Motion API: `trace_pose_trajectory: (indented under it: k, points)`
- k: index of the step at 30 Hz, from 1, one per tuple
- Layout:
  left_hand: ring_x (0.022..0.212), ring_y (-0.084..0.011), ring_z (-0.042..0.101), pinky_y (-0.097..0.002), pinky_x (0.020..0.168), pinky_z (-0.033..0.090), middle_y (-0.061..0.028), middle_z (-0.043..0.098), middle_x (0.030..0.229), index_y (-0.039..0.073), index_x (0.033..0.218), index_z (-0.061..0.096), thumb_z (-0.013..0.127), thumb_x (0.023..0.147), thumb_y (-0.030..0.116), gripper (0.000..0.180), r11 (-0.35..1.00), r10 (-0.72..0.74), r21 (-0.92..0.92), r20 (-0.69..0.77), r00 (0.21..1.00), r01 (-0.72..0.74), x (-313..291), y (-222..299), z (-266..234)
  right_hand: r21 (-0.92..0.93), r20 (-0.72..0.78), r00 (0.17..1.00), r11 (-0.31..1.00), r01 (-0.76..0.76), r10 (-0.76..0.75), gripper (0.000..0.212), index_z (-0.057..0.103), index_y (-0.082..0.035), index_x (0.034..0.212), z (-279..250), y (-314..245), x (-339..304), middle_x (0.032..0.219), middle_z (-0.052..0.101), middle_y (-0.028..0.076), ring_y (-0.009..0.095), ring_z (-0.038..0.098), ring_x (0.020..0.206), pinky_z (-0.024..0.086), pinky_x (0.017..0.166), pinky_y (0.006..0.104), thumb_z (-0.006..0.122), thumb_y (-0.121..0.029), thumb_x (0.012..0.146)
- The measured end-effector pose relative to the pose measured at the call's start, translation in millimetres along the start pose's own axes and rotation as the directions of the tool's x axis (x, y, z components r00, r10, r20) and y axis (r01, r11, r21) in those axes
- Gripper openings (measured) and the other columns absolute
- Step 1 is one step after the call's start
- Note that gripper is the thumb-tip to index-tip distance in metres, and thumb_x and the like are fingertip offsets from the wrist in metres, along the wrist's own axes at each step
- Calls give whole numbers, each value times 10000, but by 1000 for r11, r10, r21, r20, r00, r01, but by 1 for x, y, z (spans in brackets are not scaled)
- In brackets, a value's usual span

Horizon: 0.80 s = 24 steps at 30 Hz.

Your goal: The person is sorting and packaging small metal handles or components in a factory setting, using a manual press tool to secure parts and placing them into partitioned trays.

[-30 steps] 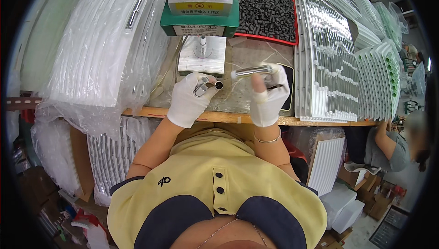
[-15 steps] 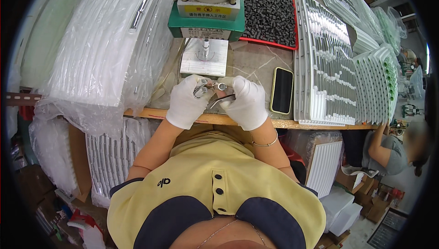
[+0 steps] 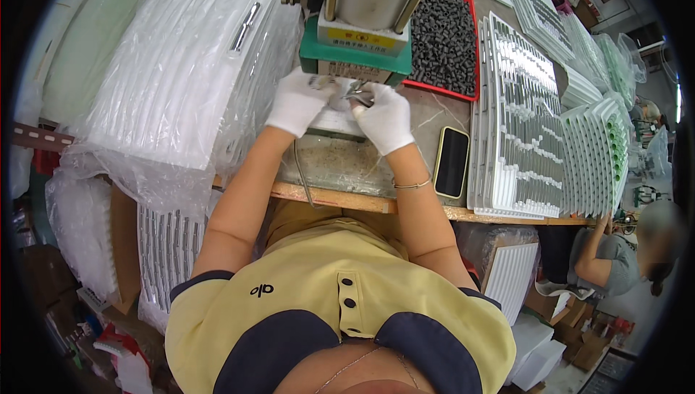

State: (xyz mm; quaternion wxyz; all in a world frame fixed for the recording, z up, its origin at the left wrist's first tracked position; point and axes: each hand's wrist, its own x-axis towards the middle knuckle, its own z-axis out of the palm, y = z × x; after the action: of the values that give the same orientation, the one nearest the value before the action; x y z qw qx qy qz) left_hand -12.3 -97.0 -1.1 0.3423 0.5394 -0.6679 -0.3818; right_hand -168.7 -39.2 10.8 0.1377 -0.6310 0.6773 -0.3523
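Observation:
Both of my hands wear white gloves and reach to the metal block point(image 3: 334, 120) under the green press head point(image 3: 355, 60). My left hand point(image 3: 298, 103) is closed at the block's left side, its fingers round a small shiny metal part point(image 3: 323, 83) that is blurred. At the block's right side my right hand point(image 3: 385, 117) pinches a shiny, slim metal piece point(image 3: 359, 94) whose exact kind I cannot make out. The press head and my fingers hide much of the block's top.
Plastic-wrapped white trays point(image 3: 166, 68) fill the left, with a chrome tube point(image 3: 245, 28) on top. Behind right stands a red tray point(image 3: 476, 68) of black sleeves point(image 3: 441, 43). A phone point(image 3: 452, 162) lies near racks of metal tubes point(image 3: 517, 119). A co-worker point(image 3: 608, 253) is at far right.
Both hands have moved forward from near the table edge to the block under the press head, carrying their metal pieces. The whole view has shifted slightly.

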Motion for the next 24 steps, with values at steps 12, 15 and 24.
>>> trace_pose_trajectory:
  k: [12, 15, 24]
  points:
    - [586, -45, 480, -178, 515, 381, -43, 644, 838, 39, 1042, 533, 612, 883, 180, 226, 840, -118, -533, 10, 993, 105, -70, -11, -30, -80, 190, 969, 986, -145, 158, 476, 616, -76, 1123, -1, -6, -5, 902, 675, 151, 287, 650, 819, 503, 737, 360, 711, -338, 736]
    - [626, -56, 516, -191, 547, 411, -22, 627, 804, 30, 1040, 551, 653, 853, 160, 249, 831, -110, -543, 56, 992, 123, -96, -4, -31, -38, 112, 992, 997, -61, 65, 550, 566, -67, 1205, -24, -2, -32, 931, 675, 142, 260, 653, 839, 504, 735, 344, 735, -290, 731]
    - [603, -87, 509, -249, 561, 439, -33, 588, 669, 27, 792, 612, 798, 681, 163, 256, 972, 17, -231, 230, 973, 37, -132, 38, -10, 490, 278, 958, 868, -80, -68, 192, 666, -34, 954, -57, -16, -85, 864, 671, 97, 195, 634, 758, 501, 705, 297, 662, -20, 762]
